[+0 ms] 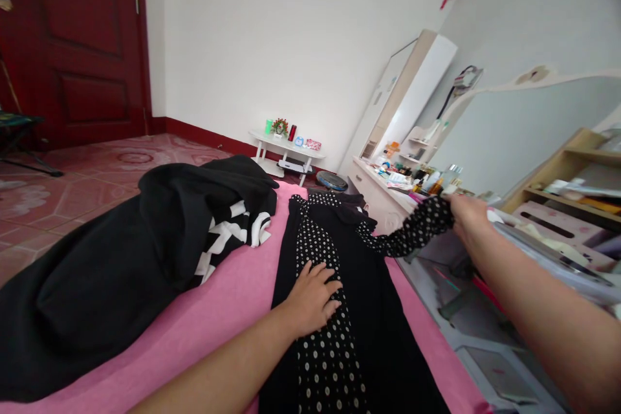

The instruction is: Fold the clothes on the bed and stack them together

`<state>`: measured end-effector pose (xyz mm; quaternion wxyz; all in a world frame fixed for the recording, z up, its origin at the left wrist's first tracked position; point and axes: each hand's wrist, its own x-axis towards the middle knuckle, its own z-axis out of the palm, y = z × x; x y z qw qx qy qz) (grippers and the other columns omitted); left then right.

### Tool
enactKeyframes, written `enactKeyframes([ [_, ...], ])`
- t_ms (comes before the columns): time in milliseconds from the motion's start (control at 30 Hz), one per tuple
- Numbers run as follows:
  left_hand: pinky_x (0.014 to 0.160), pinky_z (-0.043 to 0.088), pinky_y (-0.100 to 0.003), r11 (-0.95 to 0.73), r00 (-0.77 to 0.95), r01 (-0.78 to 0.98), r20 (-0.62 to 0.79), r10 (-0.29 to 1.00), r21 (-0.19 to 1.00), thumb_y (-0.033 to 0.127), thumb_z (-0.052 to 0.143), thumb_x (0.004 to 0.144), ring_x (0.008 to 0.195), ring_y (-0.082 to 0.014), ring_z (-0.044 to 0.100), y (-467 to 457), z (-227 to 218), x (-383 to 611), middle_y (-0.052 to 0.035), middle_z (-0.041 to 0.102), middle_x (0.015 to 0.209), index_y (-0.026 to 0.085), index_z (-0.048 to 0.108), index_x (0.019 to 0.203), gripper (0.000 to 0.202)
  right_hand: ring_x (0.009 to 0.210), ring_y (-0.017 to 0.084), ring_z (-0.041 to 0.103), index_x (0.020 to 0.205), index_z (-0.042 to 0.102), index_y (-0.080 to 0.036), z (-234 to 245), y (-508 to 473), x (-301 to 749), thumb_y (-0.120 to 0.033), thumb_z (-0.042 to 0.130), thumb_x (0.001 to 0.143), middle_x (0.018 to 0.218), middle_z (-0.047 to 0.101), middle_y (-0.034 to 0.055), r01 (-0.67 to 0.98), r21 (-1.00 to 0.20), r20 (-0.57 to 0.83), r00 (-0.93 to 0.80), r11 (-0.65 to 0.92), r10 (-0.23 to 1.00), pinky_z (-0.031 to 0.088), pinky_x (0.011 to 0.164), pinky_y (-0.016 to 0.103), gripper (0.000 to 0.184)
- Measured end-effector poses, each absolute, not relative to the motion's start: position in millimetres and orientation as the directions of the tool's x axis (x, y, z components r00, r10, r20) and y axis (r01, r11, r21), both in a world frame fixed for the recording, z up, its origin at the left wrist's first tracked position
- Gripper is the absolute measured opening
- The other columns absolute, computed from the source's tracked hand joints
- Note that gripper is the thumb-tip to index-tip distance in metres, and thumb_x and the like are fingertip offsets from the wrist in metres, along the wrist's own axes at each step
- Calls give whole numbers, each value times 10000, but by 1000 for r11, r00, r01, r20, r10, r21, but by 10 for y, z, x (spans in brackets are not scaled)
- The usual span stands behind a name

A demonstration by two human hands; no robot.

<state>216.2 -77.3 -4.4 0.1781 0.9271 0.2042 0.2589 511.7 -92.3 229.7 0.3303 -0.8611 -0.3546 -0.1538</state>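
A black dress [373, 310] with white-dotted panels lies stretched out on a pink cover [242, 297]. My left hand [314, 296] rests flat on its dotted middle panel, fingers spread. At the right, my right hand [466, 212] grips the end of a dotted sleeve [417, 233] and holds it out, raised, away from the body of the dress. The rest of the sleeve runs down to the dress near its top. To the left of the dress is a heap of black clothing [121, 259] with a black-and-white patterned piece [233, 233] showing at its side.
A white dressing table [366, 184] crowded with bottles stands at the right, with a mirror [533, 123] above. A wooden shelf unit [548, 168] is by my right arm. Ahead are a small white table [286, 145] and a round dark device [332, 181] on the floor.
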Motion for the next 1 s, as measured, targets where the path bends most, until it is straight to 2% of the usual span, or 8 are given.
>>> enactKeyframes([
  [67, 1125, 251, -421, -883, 802, 159, 463, 377, 443, 294, 484, 893, 1315, -207, 363, -788, 13, 2114, -25, 482, 1368, 283, 545, 1244, 356, 990, 224, 645, 1225, 574, -43, 2582, -793, 4663, -372, 331, 914, 1164, 632, 210, 756, -508, 475, 646, -414, 597, 491, 711, 294, 514],
  [133, 1101, 302, -344, -904, 805, 48, 519, 286, 425, 252, 466, 903, 1291, -171, 390, -815, 70, 2069, -20, 490, 1357, 275, 553, 1234, 343, 1052, 175, 613, 1305, 495, -92, 2728, -798, 4134, -390, 413, 873, 1277, 574, 156, 813, -581, 393, 317, -34, 863, 466, 811, 286, 531],
  [200, 1084, 326, -330, -920, 801, -15, 555, 223, 391, 227, 455, 904, 1261, -163, 421, -846, 114, 2037, -24, 514, 1329, 268, 568, 1212, 331, 1136, 143, 554, 1304, 482, -95, 2700, -933, 3675, -373, 506, 814, 1322, 544, 96, 794, -570, 377, 23, 213, 926, 409, 911, 274, 564],
  [267, 1068, 344, -338, -933, 794, -36, 577, 190, 357, 202, 444, 900, 1230, -165, 449, -867, 132, 2025, -28, 541, 1292, 265, 592, 1176, 319, 1082, 135, 586, 1228, 556, -101, 2478, -1150, 3422, -351, 553, 802, 1205, 628, 61, 765, -581, 303, -114, 278, 946, 415, 926, 274, 493],
  [433, 1120, 249, -416, -928, 720, 169, 602, 346, 331, 143, 468, 848, 1277, -202, 388, -800, 86, 2058, -29, 519, 1307, 274, 611, 1141, 352, 1063, 220, 609, 1076, 653, -169, 1322, -1798, 3823, -345, 556, 795, 1150, 657, 91, 905, -421, 185, 13, 67, 983, 438, 981, 397, 345],
  [633, 1130, 177, -494, -742, 536, 569, 524, 662, 354, 136, 524, 772, 1356, -278, 256, -540, -5, 2068, -69, 387, 1424, 248, 496, 1286, 527, 1226, 286, 497, 1262, 531, -112, 168, -2652, 4691, -425, 560, 752, 1321, 531, 166, 912, -239, 151, 375, -334, 915, 377, 1048, 417, 599],
  [767, 1109, 232, -464, -653, 474, 687, 485, 735, 318, 206, 501, 820, 1321, -282, 311, -346, -36, 2064, -71, 412, 1409, 251, 485, 1305, 488, 1075, 302, 611, 1219, 564, -170, -65, -2998, 4817, -514, 563, 746, 1158, 654, 131, 808, -352, 76, 529, -474, 845, 471, 943, 411, 585],
  [1000, 1005, 354, -433, -552, 452, 820, 422, 786, 151, 169, 459, 837, 1184, -282, 459, 19, 33, 2104, -109, 531, 1265, 223, 523, 1271, 442, 1191, 274, 537, 1144, 627, -198, 15, -3067, 4573, -447, 551, 803, 1249, 607, 114, 695, -645, -44, 383, -319, 923, 452, 988, 339, 429],
])
